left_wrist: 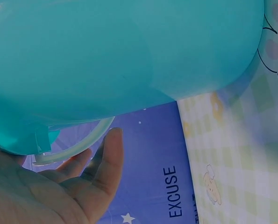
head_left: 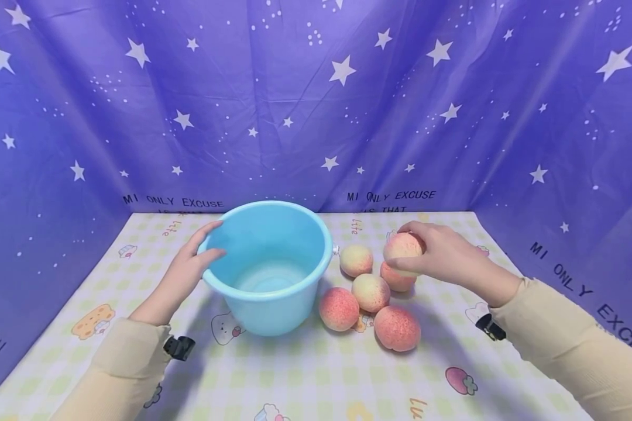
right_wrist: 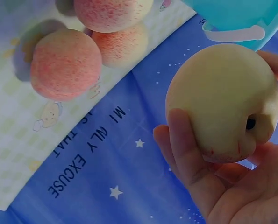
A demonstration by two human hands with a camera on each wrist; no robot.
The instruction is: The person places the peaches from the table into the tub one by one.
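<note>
A light blue bucket (head_left: 274, 310) stands upright on the table, and its visible inside holds nothing. My left hand (head_left: 181, 269) grips its left rim, thumb over the edge; in the left wrist view the fingers of that hand (left_wrist: 78, 186) curl beside the bucket's wall (left_wrist: 129, 56) and pale handle (left_wrist: 78, 147). My right hand (head_left: 453, 257) holds a pink and cream peach (head_left: 403, 251) just above another peach (head_left: 398, 279). The right wrist view shows the cream side of the held peach (right_wrist: 223, 98), with a dark hole, between the thumb and fingers of my hand (right_wrist: 241, 191).
Several peaches lie right of the bucket: a pale one (head_left: 356, 261), a yellowish one (head_left: 371, 292), a pink one (head_left: 339, 309) and a redder one (head_left: 397, 328) nearest the front. A checked cloth (head_left: 242, 374) covers the table; a purple starry curtain (head_left: 274, 158) hangs behind.
</note>
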